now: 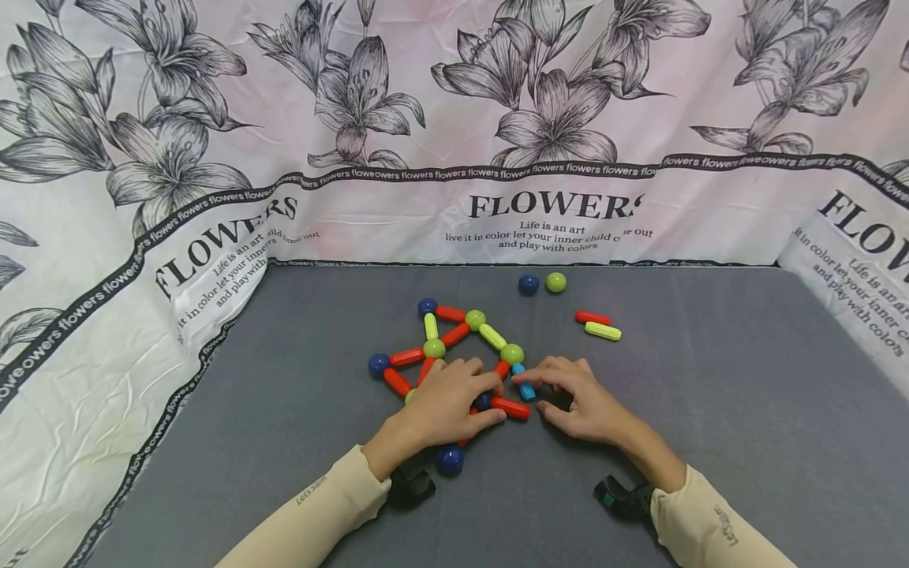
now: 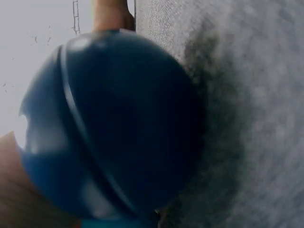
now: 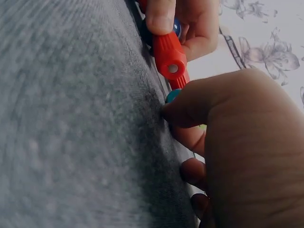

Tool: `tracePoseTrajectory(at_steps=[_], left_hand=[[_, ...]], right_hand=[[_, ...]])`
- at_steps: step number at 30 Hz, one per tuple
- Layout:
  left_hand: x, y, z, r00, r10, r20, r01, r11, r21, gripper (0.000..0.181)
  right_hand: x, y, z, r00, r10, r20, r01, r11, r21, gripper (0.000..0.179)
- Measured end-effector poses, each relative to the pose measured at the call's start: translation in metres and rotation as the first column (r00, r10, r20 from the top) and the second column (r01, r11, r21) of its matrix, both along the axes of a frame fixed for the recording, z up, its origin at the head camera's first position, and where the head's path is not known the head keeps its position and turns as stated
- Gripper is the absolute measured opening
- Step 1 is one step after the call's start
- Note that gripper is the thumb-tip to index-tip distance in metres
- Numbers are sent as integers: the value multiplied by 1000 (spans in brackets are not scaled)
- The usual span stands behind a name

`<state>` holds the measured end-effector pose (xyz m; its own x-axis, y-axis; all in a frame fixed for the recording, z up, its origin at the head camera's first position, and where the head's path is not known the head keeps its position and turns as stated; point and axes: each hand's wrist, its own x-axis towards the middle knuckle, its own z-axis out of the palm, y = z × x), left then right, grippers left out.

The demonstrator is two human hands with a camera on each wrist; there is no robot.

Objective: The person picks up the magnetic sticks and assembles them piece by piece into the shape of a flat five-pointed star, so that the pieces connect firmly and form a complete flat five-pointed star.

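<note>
A flat frame of red and yellow-green sticks joined by balls lies on the grey cloth. Over its lower part, my left hand [image 1: 454, 398] grips a dark blue ball [image 1: 484, 401] between thumb and fingers. From that ball a red stick [image 1: 511, 408] points right, its round end facing the camera in the right wrist view. My right hand [image 1: 585, 402] holds a light blue stick [image 1: 524, 383] with index finger and thumb, just below a green ball [image 1: 512, 354]. Another dark blue ball [image 2: 114, 128] fills the left wrist view. The left hand hides some joints.
A loose dark blue ball [image 1: 529, 285] and a green ball [image 1: 556, 282] sit at the back of the grey cloth [image 1: 710, 379]. Right of the frame lie a red stick [image 1: 592, 318] and a yellow-green stick [image 1: 603, 331]. Behind hangs a flower-printed cloth [image 1: 398, 213].
</note>
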<state>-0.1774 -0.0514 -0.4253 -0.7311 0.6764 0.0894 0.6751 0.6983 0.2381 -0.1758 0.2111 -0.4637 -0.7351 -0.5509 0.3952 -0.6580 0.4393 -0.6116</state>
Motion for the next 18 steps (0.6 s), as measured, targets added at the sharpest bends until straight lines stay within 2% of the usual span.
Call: tracePoseTrajectory(at_steps=[9,18], left_hand=[[1,0,-1,1000,-6,2,6,1000,3,27],[2,1,-1,1000,-6,-20,6,1000,-8,27]], right_hand=[[0,-3,1,1000,20,-23,-21,999,-48,37],[0,-4,0,999,4,-42,-7,998,-65,35]])
